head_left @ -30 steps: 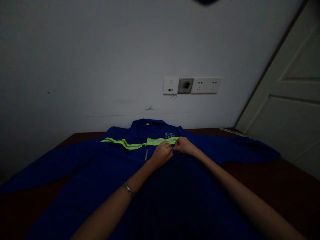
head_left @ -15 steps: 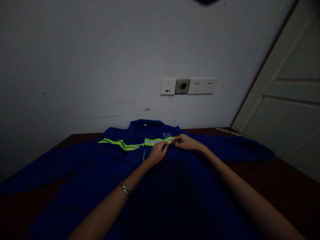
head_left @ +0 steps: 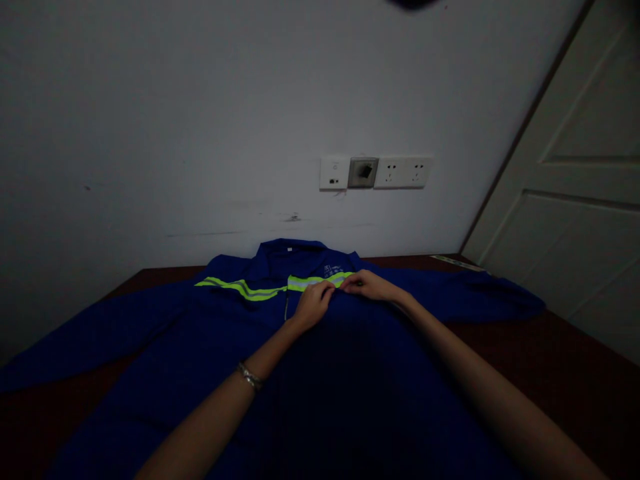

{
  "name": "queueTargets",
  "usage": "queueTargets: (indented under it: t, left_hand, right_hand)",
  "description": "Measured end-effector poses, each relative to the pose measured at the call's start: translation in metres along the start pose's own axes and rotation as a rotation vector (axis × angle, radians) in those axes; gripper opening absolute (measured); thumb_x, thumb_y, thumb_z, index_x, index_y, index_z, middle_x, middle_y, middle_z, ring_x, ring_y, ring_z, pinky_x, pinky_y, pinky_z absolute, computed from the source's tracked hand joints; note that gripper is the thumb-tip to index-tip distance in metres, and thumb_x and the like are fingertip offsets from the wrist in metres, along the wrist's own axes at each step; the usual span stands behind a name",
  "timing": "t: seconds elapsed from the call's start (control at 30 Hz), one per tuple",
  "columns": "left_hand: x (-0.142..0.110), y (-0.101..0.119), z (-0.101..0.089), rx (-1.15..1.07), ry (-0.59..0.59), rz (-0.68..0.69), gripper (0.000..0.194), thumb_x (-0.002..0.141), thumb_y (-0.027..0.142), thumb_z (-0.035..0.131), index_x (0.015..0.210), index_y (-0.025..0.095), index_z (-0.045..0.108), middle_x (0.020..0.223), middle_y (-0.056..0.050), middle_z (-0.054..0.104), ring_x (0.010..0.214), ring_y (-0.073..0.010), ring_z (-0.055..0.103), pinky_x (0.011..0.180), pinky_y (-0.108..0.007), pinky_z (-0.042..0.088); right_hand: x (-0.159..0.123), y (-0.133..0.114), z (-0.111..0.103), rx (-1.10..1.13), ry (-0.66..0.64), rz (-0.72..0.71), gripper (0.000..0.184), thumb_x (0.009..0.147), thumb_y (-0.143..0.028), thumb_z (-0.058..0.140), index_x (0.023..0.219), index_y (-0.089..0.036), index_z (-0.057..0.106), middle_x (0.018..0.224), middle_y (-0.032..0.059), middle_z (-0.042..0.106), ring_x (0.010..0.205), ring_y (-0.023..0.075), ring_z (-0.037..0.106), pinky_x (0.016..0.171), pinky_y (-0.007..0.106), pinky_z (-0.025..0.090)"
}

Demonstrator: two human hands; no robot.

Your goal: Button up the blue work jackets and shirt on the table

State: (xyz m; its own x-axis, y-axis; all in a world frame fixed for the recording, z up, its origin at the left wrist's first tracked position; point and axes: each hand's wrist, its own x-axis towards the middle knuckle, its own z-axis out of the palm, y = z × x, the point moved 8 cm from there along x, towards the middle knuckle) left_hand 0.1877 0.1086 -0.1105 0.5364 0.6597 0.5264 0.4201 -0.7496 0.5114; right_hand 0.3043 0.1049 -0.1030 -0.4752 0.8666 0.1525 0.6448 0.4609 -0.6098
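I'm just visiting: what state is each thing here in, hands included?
Blue jacket: spread out, sleeves extended, neck open.
Left hand: fingers bent, tips at the jacket's chest.
Right hand: fingers bent, tips close to the left's; pinch unclear for both.
Bracelet: worn on the left wrist.
Double socket: nothing plugged in.
Wall: marked with dark scuffs.

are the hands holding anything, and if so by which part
The left hand and right hand appear to pinch the blue jacket by its chest, at the lower edge of the reflective stripe; the exact spot is hidden.
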Motion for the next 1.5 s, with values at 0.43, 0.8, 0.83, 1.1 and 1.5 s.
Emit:
queueTargets:
  t: [0.43, 0.8, 0.83, 1.1, 1.5]
  left_hand:
    - [-0.001, -0.002, 0.001, -0.048, -0.002, 0.015, 0.020, 0.086, 0.021, 0.043, 0.088, 0.017, 0.062, 0.087, -0.005, 0.066, 0.081, -0.0172, 0.060, 0.075, -0.028, 0.044]
    - [0.000, -0.011, 0.003, -0.083, 0.023, 0.001, 0.015, 0.077, 0.016, 0.056, 0.085, 0.017, 0.068, 0.087, -0.005, 0.069, 0.082, -0.0174, 0.062, 0.078, -0.030, 0.046]
    - [0.001, -0.012, 0.003, -0.077, 0.019, 0.001, 0.014, 0.077, 0.016, 0.057, 0.085, 0.017, 0.069, 0.086, -0.005, 0.069, 0.082, -0.0174, 0.061, 0.077, -0.030, 0.046]
    - [0.001, -0.006, 0.000, -0.049, 0.023, 0.037, 0.013, 0.079, 0.015, 0.054, 0.084, 0.015, 0.066, 0.086, -0.006, 0.067, 0.082, -0.0175, 0.060, 0.078, -0.030, 0.045]
    - [-0.003, 0.012, -0.005, 0.245, 0.026, 0.159, 0.016, 0.086, 0.022, 0.047, 0.087, 0.017, 0.063, 0.087, -0.006, 0.064, 0.086, -0.0187, 0.055, 0.079, -0.033, 0.040]
  right_hand:
    - [-0.001, -0.006, 0.002, -0.114, 0.060, -0.042, 0.021, 0.082, -0.026, 0.052, 0.089, -0.014, 0.068, 0.085, 0.0058, 0.067, 0.076, 0.0153, 0.058, 0.071, 0.025, 0.041]
    - [-0.001, -0.007, 0.004, -0.119, 0.088, -0.082, 0.017, 0.083, -0.023, 0.051, 0.086, -0.014, 0.064, 0.088, 0.0066, 0.064, 0.083, 0.0165, 0.057, 0.077, 0.027, 0.041]
    - [-0.001, -0.007, 0.004, -0.113, 0.094, -0.092, 0.016, 0.083, -0.022, 0.051, 0.086, -0.014, 0.064, 0.088, 0.0067, 0.064, 0.084, 0.0166, 0.057, 0.078, 0.027, 0.041]
    - [-0.001, -0.016, 0.008, -0.075, 0.033, -0.126, 0.014, 0.083, -0.020, 0.051, 0.089, -0.014, 0.062, 0.088, 0.0062, 0.062, 0.083, 0.0160, 0.056, 0.076, 0.028, 0.041]
    - [-0.003, -0.021, 0.007, -0.013, -0.044, -0.087, 0.021, 0.087, -0.028, 0.043, 0.086, -0.014, 0.059, 0.079, 0.0032, 0.058, 0.066, 0.0115, 0.050, 0.064, 0.024, 0.040]
